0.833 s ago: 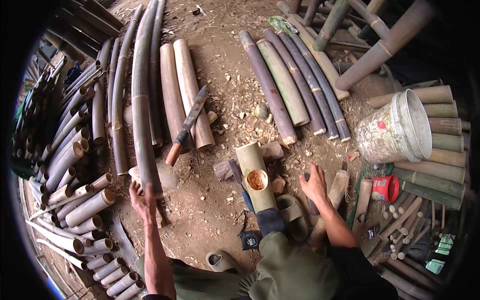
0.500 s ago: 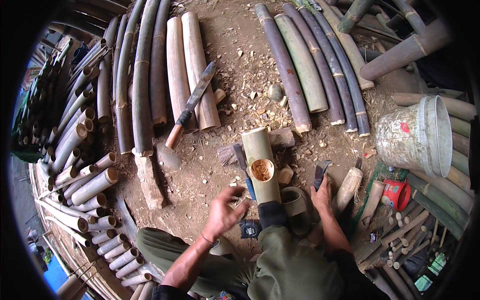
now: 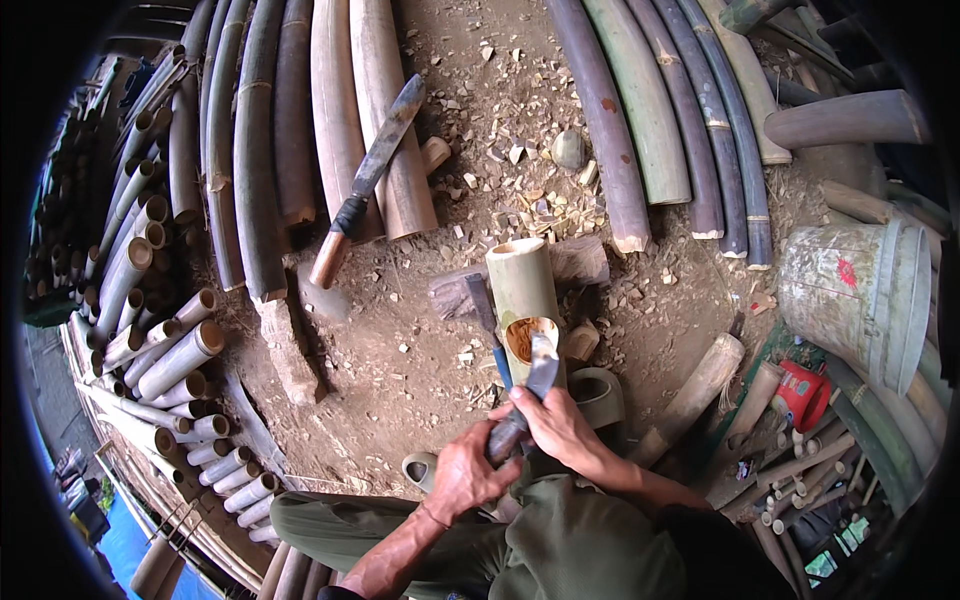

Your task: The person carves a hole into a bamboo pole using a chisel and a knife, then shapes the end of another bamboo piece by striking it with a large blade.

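A short knife (image 3: 543, 375) with a dark handle points away from me, its tip at the round hole cut in the side of a pale green bamboo piece (image 3: 520, 278). My left hand (image 3: 468, 466) is closed round the back of its handle. My right hand (image 3: 558, 428) grips further forward, where the blade meets the handle. Brown fibres or shavings show inside the hole. The bamboo piece leans over a rough log (image 3: 585, 260), its near end hidden behind my hands. Left of it, a tool with a blue handle (image 3: 501, 366) rests against it.
A big knife (image 3: 385, 140) lies across pale bamboo poles (image 3: 330, 120) at the far left. More dark poles (image 3: 610, 150) lie far right. A dirty white bucket (image 3: 840, 290) and a red container (image 3: 800, 395) stand at right. Cut bamboo tubes (image 3: 185, 360) are stacked at left.
My right hand has brought the knife from the ground at right to the bamboo's hole. My left hand, open before, has closed on the handle. The view has shifted slightly.
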`<state>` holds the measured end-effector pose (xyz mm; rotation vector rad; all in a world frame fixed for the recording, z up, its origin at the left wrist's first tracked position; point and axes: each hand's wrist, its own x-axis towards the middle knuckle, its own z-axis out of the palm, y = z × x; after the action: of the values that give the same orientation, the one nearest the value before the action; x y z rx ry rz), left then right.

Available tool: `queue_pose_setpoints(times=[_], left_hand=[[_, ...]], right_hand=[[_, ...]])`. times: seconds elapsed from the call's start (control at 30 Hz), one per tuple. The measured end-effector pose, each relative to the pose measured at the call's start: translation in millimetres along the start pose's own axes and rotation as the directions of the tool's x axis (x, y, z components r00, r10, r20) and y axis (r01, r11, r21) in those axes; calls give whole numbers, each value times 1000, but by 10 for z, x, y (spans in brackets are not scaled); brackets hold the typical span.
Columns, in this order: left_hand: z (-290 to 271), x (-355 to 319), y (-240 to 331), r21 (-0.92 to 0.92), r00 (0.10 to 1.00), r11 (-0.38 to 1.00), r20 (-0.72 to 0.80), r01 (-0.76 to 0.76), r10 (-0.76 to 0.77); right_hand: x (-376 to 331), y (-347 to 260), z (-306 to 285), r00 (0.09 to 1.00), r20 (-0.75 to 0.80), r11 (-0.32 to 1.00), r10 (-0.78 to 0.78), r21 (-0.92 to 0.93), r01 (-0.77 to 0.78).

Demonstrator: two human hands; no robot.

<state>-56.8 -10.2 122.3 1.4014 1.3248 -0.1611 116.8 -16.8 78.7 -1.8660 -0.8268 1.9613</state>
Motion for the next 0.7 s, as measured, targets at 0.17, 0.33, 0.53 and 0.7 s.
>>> queue_pose_setpoints(times=[0.17,0.33,0.53,0.7], left_hand=[[-454,218,-82,53,967,979,-175,199,-187],[-1038,402,237,371,979,927,-161,-58,126],[-1288,708,985,668,972,714,57,-208,229],[-1208,946,1426,851,928,391,262,-352,265]], right_hand=[[431,-235,194,975,162,837,151,504,-214],[402,-339,245,988,152,524,-32,844,-113],[317,-477,7,992,117,170,-53,980,-106],[337,-278,-80,970,123,-188,-209,969,-163]])
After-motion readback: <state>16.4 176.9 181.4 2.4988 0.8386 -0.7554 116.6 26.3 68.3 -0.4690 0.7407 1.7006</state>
